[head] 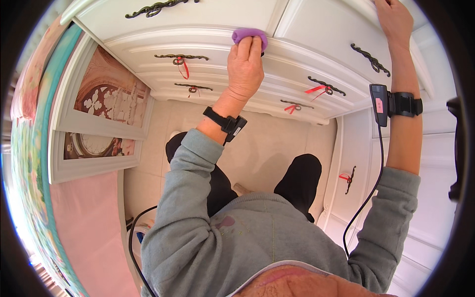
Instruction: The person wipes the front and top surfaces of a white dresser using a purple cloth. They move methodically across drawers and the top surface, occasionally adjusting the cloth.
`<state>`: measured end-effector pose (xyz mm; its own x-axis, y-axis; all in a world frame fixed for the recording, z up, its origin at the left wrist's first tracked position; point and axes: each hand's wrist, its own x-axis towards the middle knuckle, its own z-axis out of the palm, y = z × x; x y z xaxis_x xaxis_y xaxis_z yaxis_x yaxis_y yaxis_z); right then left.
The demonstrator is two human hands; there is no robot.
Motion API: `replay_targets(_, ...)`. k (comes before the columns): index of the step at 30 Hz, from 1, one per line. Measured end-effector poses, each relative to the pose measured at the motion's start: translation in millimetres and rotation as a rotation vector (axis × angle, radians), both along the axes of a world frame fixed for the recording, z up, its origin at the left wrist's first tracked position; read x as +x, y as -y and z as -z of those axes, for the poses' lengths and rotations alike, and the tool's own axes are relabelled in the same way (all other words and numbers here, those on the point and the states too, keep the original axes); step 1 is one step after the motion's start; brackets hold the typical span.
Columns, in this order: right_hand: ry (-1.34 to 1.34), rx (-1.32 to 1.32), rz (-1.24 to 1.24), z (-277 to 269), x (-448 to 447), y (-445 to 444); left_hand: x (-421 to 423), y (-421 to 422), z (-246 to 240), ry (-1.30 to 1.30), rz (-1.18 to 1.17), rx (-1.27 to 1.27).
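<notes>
My left hand holds a folded purple cloth against the white dresser front, near the lower edge of its upper drawers. At the upper right, my right hand is by the dresser's pale top edge. Its fingertips are cut off by the frame, so its grip is hidden. Dark ornate metal handles sit on the drawer fronts, such as the upper left handle and the upper right handle. A red ribbon hangs from a lower left handle; other lower handles bear red ribbons too.
On the left stand a bed with pink side fabric and a white bedside cabinet with picture panels. A white cabinet is at the right. Black cables run from both wrist devices. Pale floor tiles lie below.
</notes>
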<state>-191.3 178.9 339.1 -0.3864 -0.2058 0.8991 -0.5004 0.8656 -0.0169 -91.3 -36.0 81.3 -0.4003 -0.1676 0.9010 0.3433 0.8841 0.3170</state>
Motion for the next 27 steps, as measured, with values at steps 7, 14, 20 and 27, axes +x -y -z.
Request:
replay_targets(7,0.14,0.007,0.09,-2,-15,-11,0,18,-14,-0.053,-0.054,-0.108)
replay_targets(14,0.324,0.017,0.18,-6,-32,-29,6,112,-18,-0.133,-0.309,0.127)
replay_targets(20,0.316,-0.001,0.167,-6,-30,-29,13,220,-7,-0.11,-0.392,0.315)
replay_targets(27,0.327,-0.045,0.131,-6,-26,-26,14,258,-7,-0.101,-0.454,0.522)
